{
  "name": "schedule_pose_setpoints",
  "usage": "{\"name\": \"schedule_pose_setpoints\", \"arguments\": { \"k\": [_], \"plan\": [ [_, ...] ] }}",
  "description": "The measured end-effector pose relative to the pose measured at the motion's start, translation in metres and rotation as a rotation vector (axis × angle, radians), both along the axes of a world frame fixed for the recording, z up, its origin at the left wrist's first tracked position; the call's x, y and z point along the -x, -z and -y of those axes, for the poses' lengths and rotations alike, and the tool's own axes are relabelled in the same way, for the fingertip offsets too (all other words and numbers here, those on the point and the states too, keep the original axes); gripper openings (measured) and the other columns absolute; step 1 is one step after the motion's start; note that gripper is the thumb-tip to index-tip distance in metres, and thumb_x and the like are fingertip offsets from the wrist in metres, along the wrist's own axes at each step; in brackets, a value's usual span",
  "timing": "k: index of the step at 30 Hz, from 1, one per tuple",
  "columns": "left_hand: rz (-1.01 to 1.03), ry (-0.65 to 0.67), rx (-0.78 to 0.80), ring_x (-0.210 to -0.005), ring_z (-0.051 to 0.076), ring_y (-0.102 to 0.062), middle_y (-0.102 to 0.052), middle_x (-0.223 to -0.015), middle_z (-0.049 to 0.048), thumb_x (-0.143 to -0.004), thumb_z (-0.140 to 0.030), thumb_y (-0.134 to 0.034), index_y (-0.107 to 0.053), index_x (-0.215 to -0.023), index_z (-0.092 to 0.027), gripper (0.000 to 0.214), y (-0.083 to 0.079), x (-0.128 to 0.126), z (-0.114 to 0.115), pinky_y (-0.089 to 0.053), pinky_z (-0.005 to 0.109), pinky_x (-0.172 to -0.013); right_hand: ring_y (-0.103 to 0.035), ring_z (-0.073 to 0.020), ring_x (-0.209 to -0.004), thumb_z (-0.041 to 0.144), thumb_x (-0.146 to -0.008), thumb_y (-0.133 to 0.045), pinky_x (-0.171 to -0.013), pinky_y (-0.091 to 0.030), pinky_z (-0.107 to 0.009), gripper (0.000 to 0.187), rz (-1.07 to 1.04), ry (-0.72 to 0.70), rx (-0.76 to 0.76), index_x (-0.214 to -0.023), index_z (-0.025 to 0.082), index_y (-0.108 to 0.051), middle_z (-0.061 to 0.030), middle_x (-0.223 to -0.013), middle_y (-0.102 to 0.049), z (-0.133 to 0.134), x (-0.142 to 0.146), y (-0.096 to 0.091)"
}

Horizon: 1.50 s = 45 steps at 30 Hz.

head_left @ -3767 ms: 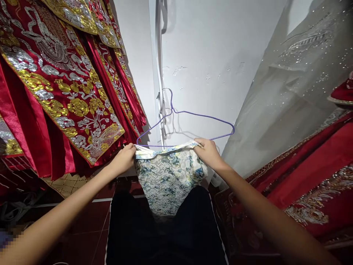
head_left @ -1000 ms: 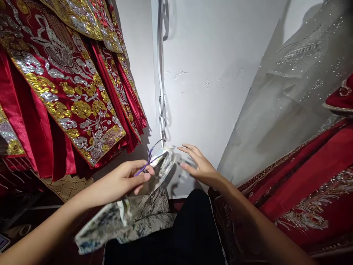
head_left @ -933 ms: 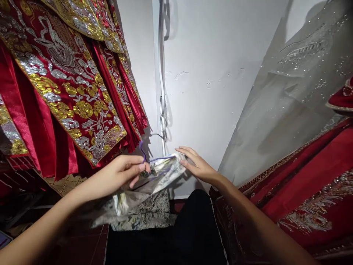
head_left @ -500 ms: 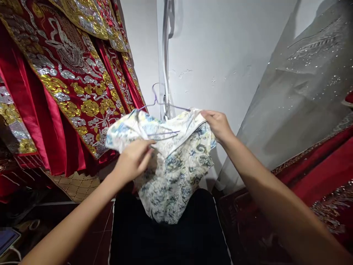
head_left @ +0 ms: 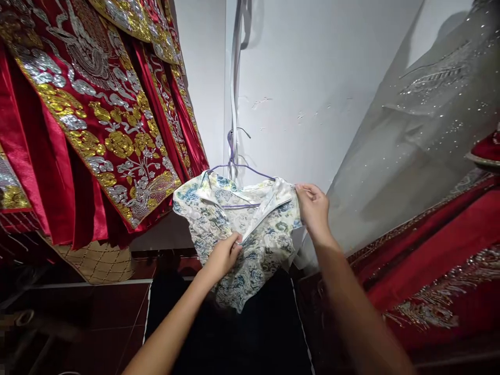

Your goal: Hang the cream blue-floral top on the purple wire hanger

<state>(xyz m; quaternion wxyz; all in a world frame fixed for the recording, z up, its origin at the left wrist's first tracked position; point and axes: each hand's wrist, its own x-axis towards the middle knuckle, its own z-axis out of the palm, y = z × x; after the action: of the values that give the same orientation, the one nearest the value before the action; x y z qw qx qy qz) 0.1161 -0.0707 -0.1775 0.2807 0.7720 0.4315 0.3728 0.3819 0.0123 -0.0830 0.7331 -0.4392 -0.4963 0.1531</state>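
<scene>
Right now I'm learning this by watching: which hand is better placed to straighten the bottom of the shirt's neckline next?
Probably the left hand: it pinches the shirt at the bottom of the neckline, while the right hand is up at the shoulder.

Shirt [head_left: 269, 240] on hanger [head_left: 240, 206], before wall [head_left: 297, 78]

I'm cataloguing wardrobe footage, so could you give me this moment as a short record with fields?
Garment: patterned shirt, on a purple hanger
Left hand: pinching the front, below the neckline
Right hand: gripping near one shoulder
To the left: red embroidered garment
To the right: sheer glittery fabric, red beaded fabric
Behind: white wall
</scene>
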Motion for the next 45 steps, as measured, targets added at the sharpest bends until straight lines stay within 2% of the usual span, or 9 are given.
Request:
{"name": "schedule_pose_setpoints", "arguments": {
  "k": [4,8,12,21,30,33,40,42,45],
  "plan": [
    [0.216,-0.088,0.061,-0.064,0.015,-0.048,-0.051,-0.069,-0.0027,-0.096,-0.035,-0.049,-0.054,-0.095,-0.021,0.014,0.003,-0.005,0.019,-0.034,0.023,-0.061,-0.059,-0.0208,-0.094,0.031,-0.08,-0.063,-0.084,-0.047,-0.034,0.023,-0.105,0.298,-0.071,-0.099,0.019,-0.065,-0.0063,-0.103,-0.065,0.037,0.038,0.048],
    [0.308,-0.124,0.03,-0.072,0.016,-0.051,-0.053,-0.076,-0.0007,-0.095,-0.035,-0.052,-0.058,-0.096,-0.021,0.015,0.005,-0.011,0.036,-0.038,0.025,-0.068,-0.06,-0.0196,-0.068,0.028,-0.076,-0.063,-0.066,-0.05,-0.032,0.009,-0.072,-0.02,0.103,-0.075,0.02,-0.063,-0.0033,-0.076,-0.065,0.097,0.109,0.127],
    [0.307,-0.127,-0.043,-0.084,0.018,-0.053,-0.055,-0.091,0.0036,-0.096,-0.032,-0.053,-0.061,-0.096,-0.021,0.013,0.002,-0.014,0.042,-0.041,0.028,-0.078,-0.067,-0.0239,-0.087,0.032,-0.083,-0.063,-0.079,-0.054,-0.035,0.022,-0.075,-0.433,0.244,-0.102,0.02,-0.065,-0.0075,-0.093,-0.07,0.116,0.148,0.164],
    [0.386,-0.214,0.019,-0.071,0.014,-0.047,-0.05,-0.077,-0.001,-0.096,-0.036,-0.054,-0.057,-0.1,-0.022,0.016,-0.005,-0.007,0.05,-0.036,0.025,-0.066,-0.061,-0.0201,-0.079,0.037,-0.09,-0.061,-0.075,-0.049,-0.03,0.018,0.058,-0.527,0.266,-0.087,0.019,-0.064,-0.0041,-0.081,-0.064,0.115,0.127,0.149],
    [0.858,0.021,0.339,-0.044,0.006,-0.043,-0.064,-0.064,-0.0033,-0.079,-0.032,-0.076,-0.045,-0.099,-0.022,0.039,-0.013,-0.012,0.044,-0.031,0.018,-0.047,-0.055,-0.0179,-0.07,0.036,-0.087,-0.065,-0.065,-0.043,-0.028,0.021,-0.041,-0.57,0.278,-0.076,0.021,-0.057,-0.0011,-0.073,-0.058,0.113,0.127,0.155],
    [1.043,-0.068,0.291,-0.04,0.004,-0.042,-0.068,-0.066,-0.0026,-0.074,-0.026,-0.078,-0.036,-0.091,-0.024,0.045,-0.039,-0.011,0.02,-0.029,0.015,-0.043,-0.051,-0.0172,-0.07,0.036,-0.085,-0.067,-0.065,-0.04,-0.028,0.021,-0.041,-0.563,0.286,-0.076,0.021,-0.057,0.0001,-0.071,-0.053,0.111,0.128,0.162],
    [1.131,-0.039,0.039,-0.047,0.006,-0.055,-0.064,-0.062,-0.0054,-0.063,-0.012,-0.078,-0.032,-0.088,-0.025,0.054,-0.156,0.0,-0.037,-0.03,0.011,-0.042,-0.048,-0.0164,-0.066,0.04,-0.084,-0.067,-0.063,-0.038,-0.028,0.026,0.076,-0.572,0.329,-0.072,0.021,-0.055,0.0013,-0.068,-0.046,0.105,0.107,0.167],
    [1.083,-0.013,-0.037,-0.046,0.006,-0.054,-0.063,-0.063,-0.0063,-0.066,-0.013,-0.077,-0.034,-0.09,-0.025,0.052,-0.17,0.0,-0.037,-0.032,0.012,-0.043,-0.051,-0.0174,-0.066,0.041,-0.083,-0.068,-0.062,-0.04,-0.028,0.026,0.13,-0.545,0.334,-0.071,0.02,-0.057,0.0002,-0.068,-0.05,0.101,0.098,0.164],
    [0.974,0.046,-0.094,-0.05,0.007,-0.055,-0.064,-0.069,-0.0048,-0.074,-0.018,-0.074,-0.035,-0.093,-0.025,0.044,-0.165,-0.003,-0.028,-0.038,0.015,-0.046,-0.058,-0.0201,-0.071,0.04,-0.083,-0.069,-0.065,-0.045,-0.031,0.021,0.193,-0.49,0.314,-0.087,0.019,-0.067,-0.0035,-0.075,-0.061,0.091,0.088,0.137]
  ]
}}
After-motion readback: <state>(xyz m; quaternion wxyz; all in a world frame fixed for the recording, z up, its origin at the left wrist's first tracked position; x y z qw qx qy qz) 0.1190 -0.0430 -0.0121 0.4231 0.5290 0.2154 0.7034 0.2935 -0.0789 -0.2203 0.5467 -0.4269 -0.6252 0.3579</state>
